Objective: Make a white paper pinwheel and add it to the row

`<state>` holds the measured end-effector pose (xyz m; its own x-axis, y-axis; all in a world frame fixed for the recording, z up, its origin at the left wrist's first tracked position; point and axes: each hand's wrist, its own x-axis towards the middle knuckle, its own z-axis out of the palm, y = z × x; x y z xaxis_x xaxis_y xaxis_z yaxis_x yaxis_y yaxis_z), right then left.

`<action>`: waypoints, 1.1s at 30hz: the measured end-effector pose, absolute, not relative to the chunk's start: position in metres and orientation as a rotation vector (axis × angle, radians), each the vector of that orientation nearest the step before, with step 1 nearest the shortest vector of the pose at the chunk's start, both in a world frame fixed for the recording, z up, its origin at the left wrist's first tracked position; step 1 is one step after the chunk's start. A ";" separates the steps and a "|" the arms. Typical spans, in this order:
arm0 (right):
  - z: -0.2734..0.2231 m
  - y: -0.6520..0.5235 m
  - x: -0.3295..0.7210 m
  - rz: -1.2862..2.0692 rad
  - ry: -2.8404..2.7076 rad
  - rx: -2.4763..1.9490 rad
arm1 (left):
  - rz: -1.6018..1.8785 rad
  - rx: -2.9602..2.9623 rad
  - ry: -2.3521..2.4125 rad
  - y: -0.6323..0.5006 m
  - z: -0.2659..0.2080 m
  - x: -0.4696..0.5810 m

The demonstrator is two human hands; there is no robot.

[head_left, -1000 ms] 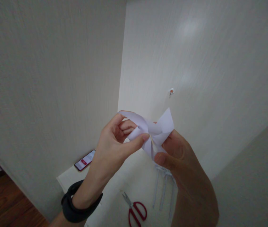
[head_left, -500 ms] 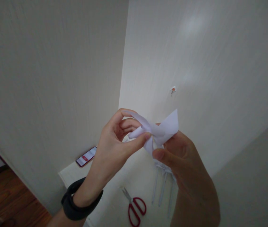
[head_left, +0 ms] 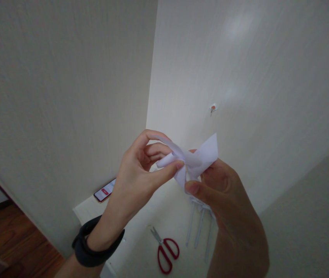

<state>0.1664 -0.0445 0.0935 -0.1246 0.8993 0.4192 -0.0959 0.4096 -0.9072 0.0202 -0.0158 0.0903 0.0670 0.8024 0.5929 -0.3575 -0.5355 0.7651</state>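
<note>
A white paper pinwheel [head_left: 200,158] with curled blades is held up between both hands above the table. My left hand [head_left: 141,170] pinches it near the centre, its thumb pressing there and its fingers curled around the back of the left blades. My right hand [head_left: 219,185] grips the lower right part, with the thumb in front and the fingers mostly hidden behind the paper. Below lie scissors with red handles [head_left: 167,253], their blades slightly apart. Several thin white sticks [head_left: 199,231] with white paper at their upper ends lie partly behind my right hand.
A phone with a lit screen [head_left: 104,191] lies at the table's left back corner, partly covered by my left wrist. Pale walls rise behind the white table [head_left: 141,239]. A small hook [head_left: 213,108] is fixed to the back wall. Wooden floor [head_left: 16,239] shows at lower left.
Both hands and the pinwheel have shifted very slightly left, with the same grip. The scissors, sticks and phone look unmoved apart from a small camera shift.
</note>
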 end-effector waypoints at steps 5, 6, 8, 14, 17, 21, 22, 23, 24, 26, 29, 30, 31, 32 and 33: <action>0.093 -0.045 0.165 1.029 -1.432 -0.753 | 1.640 1.442 0.486 -0.017 0.092 0.021; 0.093 -0.044 0.165 1.034 -1.427 -0.757 | 1.634 1.439 0.484 -0.017 0.093 0.021; 0.092 -0.044 0.165 1.033 -1.407 -0.766 | 1.624 1.434 0.479 -0.017 0.093 0.021; 0.092 -0.044 0.166 1.015 -1.444 -0.769 | 1.608 1.442 0.465 -0.017 0.093 0.020; 0.093 -0.045 0.167 1.037 -1.439 -0.763 | 1.611 1.434 0.493 -0.018 0.093 0.019; 0.094 -0.046 0.166 1.035 -1.435 -0.776 | 1.618 1.437 0.460 -0.018 0.093 0.019; 0.094 -0.046 0.165 1.028 -1.426 -0.790 | 1.618 1.444 0.449 -0.017 0.093 0.019; 0.094 -0.046 0.165 1.020 -1.411 -0.811 | 1.618 1.451 0.445 -0.017 0.093 0.019; 0.094 -0.046 0.165 1.010 -1.393 -0.833 | 1.618 1.458 0.448 -0.018 0.093 0.019; 0.093 -0.046 0.164 0.985 -1.367 -0.867 | 1.613 1.467 0.465 -0.018 0.093 0.019; 0.093 -0.045 0.164 0.956 -1.366 -0.879 | 1.607 1.465 0.474 -0.019 0.094 0.018; 0.094 -0.045 0.164 0.956 -1.362 -0.877 | 1.606 1.462 0.471 -0.019 0.094 0.018; 0.094 -0.046 0.164 0.959 -1.356 -0.872 | 1.605 1.458 0.467 -0.020 0.095 0.018; 0.094 -0.046 0.164 0.963 -1.350 -0.865 | 1.605 1.456 0.465 -0.020 0.095 0.019; 0.095 -0.046 0.163 0.965 -1.344 -0.860 | 1.606 1.454 0.466 -0.020 0.095 0.019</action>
